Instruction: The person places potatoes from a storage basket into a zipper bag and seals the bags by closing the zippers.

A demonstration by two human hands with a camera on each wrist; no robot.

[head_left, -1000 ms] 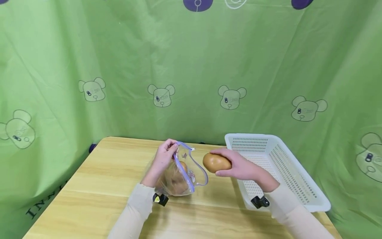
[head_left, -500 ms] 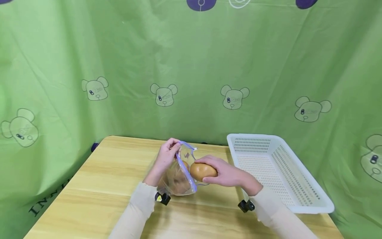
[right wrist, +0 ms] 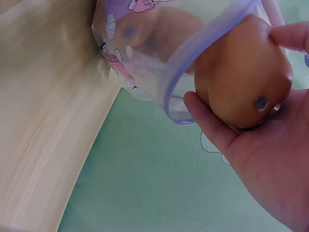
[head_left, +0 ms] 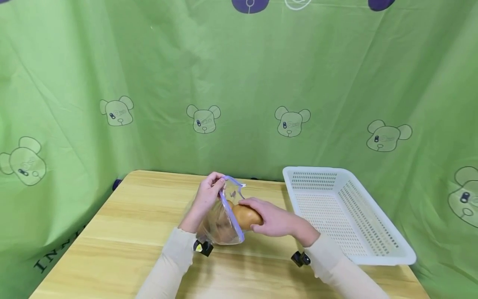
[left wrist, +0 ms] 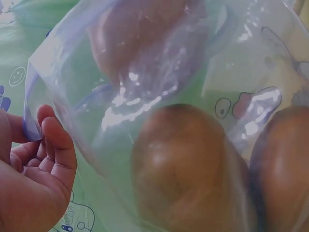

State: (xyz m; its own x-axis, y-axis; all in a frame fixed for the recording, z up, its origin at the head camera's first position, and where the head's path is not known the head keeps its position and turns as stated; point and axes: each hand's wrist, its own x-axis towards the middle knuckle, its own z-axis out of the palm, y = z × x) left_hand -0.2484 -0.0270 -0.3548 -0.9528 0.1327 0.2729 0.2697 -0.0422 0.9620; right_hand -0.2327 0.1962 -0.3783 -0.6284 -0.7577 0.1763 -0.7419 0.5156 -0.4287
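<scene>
In the head view my left hand (head_left: 209,193) pinches the purple-edged rim of a clear zip bag (head_left: 225,237), near its upper corner. Several orange-brown rounded things (left wrist: 178,164) show through the plastic in the left wrist view. My right hand (head_left: 276,220) grips a smooth, orange-brown, egg-shaped thing (head_left: 247,216), thumb on one side and fingers on the other. Its far end is inside the bag mouth, while the near end, with a dark spot (right wrist: 260,102), stays outside. Pink and white prints decorate the plastic.
A white slotted plastic basket (head_left: 390,261) stands at the table's right, beyond my right forearm. Under everything is a light wooden table (head_left: 127,211). Behind it hangs a green curtain (head_left: 242,74) printed with bear heads.
My right hand has moved left from beside the basket, taking the egg-shaped thing from outside the bag into its mouth. The left hand has kept its hold on the rim.
</scene>
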